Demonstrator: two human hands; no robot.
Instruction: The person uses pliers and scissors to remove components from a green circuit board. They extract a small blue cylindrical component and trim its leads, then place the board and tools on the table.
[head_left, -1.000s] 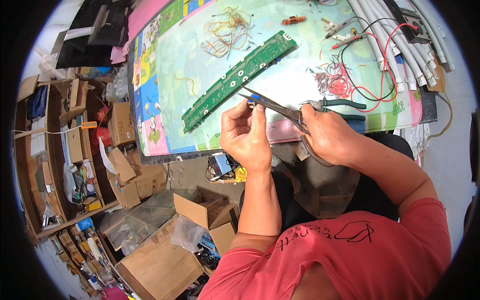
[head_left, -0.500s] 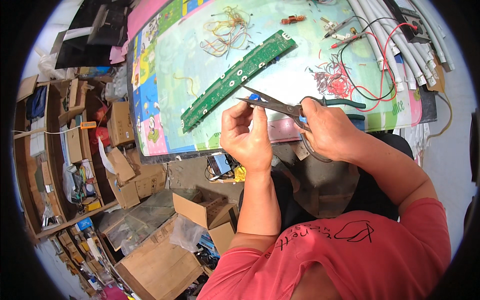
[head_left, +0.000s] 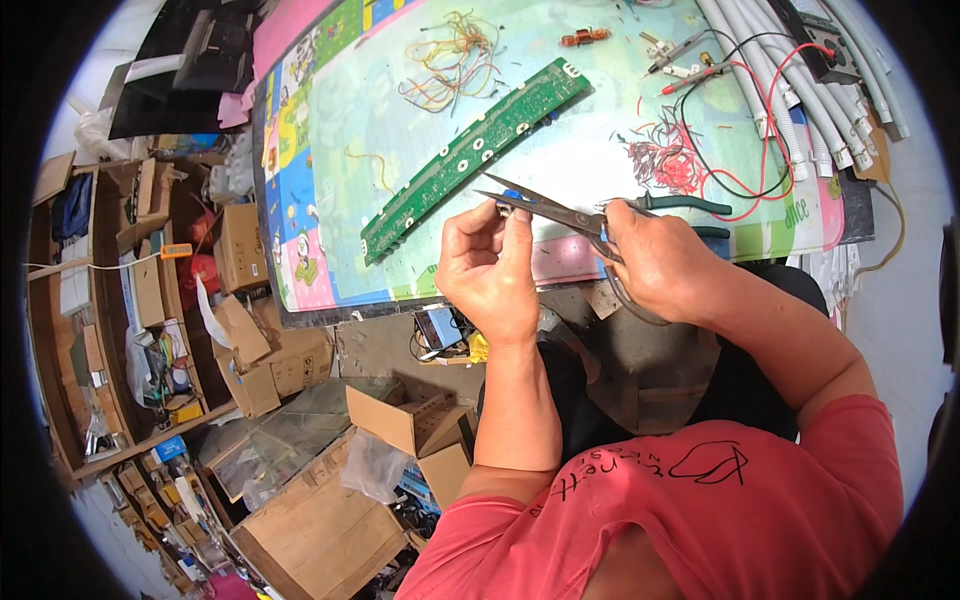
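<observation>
My left hand (head_left: 492,262) pinches a small blue piece (head_left: 513,194) with a pale part under it, between thumb and fingers; its exact kind is too small to make out. In my right hand (head_left: 655,255) is a pair of scissors (head_left: 555,210), fingers wrapped round the handles. The scissor blades point left and lie against the blue piece, tips slightly apart. Beyond my left hand a long green circuit board (head_left: 470,155) lies slantwise on the table. Green-handled pliers (head_left: 685,205) rest just past my right hand, partly hidden by it.
The table mat (head_left: 340,200) also holds a tangle of thin wires (head_left: 450,65), a copper coil (head_left: 585,38), red wire scraps (head_left: 665,160) and a multimeter (head_left: 815,40) with red and black leads. White tubes (head_left: 765,90) lie at the right. Cardboard boxes (head_left: 385,420) stand below left.
The scissor blades have closed somewhat and shifted slightly right on the blue piece. Both hands have moved only a little.
</observation>
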